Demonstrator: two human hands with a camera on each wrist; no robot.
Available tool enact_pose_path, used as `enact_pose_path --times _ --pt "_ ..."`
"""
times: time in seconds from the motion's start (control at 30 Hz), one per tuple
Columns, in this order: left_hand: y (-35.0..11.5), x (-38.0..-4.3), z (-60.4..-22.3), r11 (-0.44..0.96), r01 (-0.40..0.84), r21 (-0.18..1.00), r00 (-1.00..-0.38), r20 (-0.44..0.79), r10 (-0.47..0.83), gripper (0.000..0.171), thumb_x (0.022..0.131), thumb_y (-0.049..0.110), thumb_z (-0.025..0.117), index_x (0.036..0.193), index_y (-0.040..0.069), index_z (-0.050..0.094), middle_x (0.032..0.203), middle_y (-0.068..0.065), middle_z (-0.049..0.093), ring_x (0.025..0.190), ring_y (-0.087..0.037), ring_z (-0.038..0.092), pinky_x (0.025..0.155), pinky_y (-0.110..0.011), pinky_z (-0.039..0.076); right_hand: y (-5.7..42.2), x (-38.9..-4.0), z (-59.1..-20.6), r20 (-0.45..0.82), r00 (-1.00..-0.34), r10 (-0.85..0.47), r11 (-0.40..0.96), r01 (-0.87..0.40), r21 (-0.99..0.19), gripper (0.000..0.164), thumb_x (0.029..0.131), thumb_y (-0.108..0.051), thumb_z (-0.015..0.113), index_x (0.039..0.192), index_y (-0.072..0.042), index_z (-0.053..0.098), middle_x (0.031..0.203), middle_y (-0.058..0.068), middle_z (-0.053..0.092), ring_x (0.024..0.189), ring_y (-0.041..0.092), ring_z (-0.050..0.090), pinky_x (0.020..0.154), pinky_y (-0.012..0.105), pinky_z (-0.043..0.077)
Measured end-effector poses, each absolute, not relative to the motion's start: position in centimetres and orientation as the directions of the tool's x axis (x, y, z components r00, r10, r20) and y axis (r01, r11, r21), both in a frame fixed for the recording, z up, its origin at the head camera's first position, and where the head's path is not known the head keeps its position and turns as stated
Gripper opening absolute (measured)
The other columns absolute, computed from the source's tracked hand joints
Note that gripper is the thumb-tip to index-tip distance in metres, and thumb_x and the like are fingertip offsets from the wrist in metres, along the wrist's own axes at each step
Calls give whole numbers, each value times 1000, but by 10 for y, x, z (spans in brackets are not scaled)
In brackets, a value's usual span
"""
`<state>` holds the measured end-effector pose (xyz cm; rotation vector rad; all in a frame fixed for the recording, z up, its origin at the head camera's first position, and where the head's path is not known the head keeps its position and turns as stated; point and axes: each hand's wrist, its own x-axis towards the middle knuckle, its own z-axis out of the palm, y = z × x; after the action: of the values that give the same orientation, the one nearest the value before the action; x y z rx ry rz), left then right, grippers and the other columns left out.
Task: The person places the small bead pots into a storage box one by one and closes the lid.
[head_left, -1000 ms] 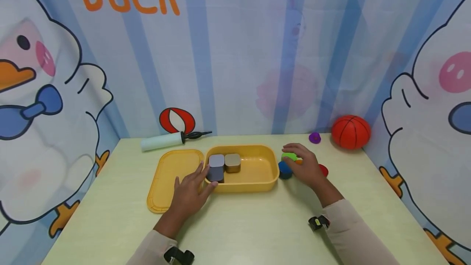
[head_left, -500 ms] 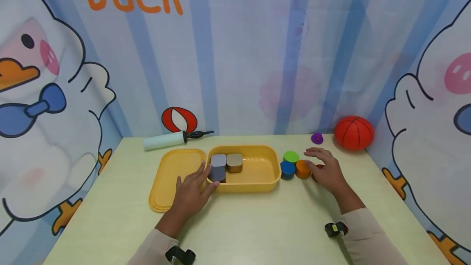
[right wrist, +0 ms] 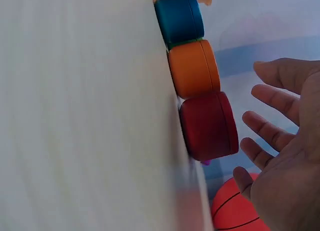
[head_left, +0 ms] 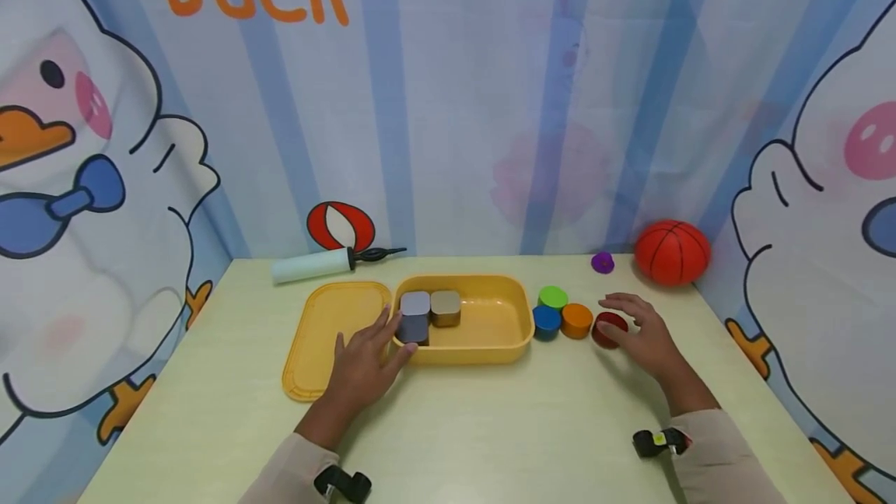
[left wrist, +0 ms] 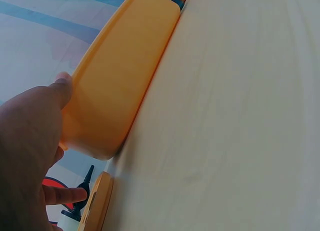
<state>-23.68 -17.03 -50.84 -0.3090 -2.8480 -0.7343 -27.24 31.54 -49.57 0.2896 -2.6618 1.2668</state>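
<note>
Blue-and-white striped fabric curtain (head_left: 462, 99) with cartoon ducks hangs behind a pale, faintly grained table (head_left: 490, 426). Center of the frame there's one shiny yellow box (head_left: 490, 356), rounded rectangle, with one flat yellow lid (head_left: 322, 364) just left of it. Three smooth, soft-cornered square blocks sit in its left end: lilac (head_left: 415, 304), slate (head_left: 413, 329) and tan (head_left: 445, 309). Four round, drum-shaped blocks are right of center: green (head_left: 553, 297), blue (head_left: 547, 323), orange (head_left: 577, 322) and the red one (right wrist: 207, 127) at the row's right end. Left hand (head_left: 365, 368) is spread, touching the box's left rim. Right hand (head_left: 647, 337) is loosely open by the red one, not gripping; can't tell if it's touching. Upper right: one pebbly-looking red ball (head_left: 673, 253). Upper left of the table: one pale tube-shaped pump (head_left: 315, 266).
</note>
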Motion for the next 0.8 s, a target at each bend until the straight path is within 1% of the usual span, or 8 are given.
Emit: enact_pose_path --times 0.17,0.4,0.5,0.67,0.8 --pt "-169 -238 -507 854 240 461 -964 220 152 76 106 63 60 168 23 45 178 -1 36 155 -41 52 124 -88 17 326 -275 -503 194 -976 -103 583 -217 -783 51 106 -22 73 150 1 62 165 25 48 153 49 39 115 73 41" --pt "-167 -238 -508 857 243 453 -962 226 153 74 107 62 60 167 22 47 178 -2 37 153 -42 53 123 -89 19 337 -273 -512 130 -989 -76 543 -150 -826 58 105 -25 74 156 -3 57 167 24 46 156 46 39 120 73 41" --pt "-167 -238 -509 863 239 446 -963 224 151 74 106 62 60 168 22 46 178 -2 37 153 -41 54 123 -88 19 340 -273 -516 72 -995 -69 492 -97 -865 62 104 -26 76 158 -4 55 168 24 46 157 45 37 124 73 36" --pt "-168 -239 -511 869 233 437 -965 218 149 75 106 63 60 169 24 45 178 -1 36 154 -40 53 124 -88 18 340 -272 -519 -6 -998 -61 400 -19 -916 72 99 -25 82 162 -7 52 172 22 43 163 45 30 132 73 24" --pt "-169 -239 -510 874 234 426 -964 220 151 76 106 64 59 169 23 44 179 -2 35 154 -40 53 123 -88 18 339 -272 -517 -17 -998 -56 383 -5 -924 77 97 -26 84 164 -9 50 174 20 42 164 45 29 133 72 22"
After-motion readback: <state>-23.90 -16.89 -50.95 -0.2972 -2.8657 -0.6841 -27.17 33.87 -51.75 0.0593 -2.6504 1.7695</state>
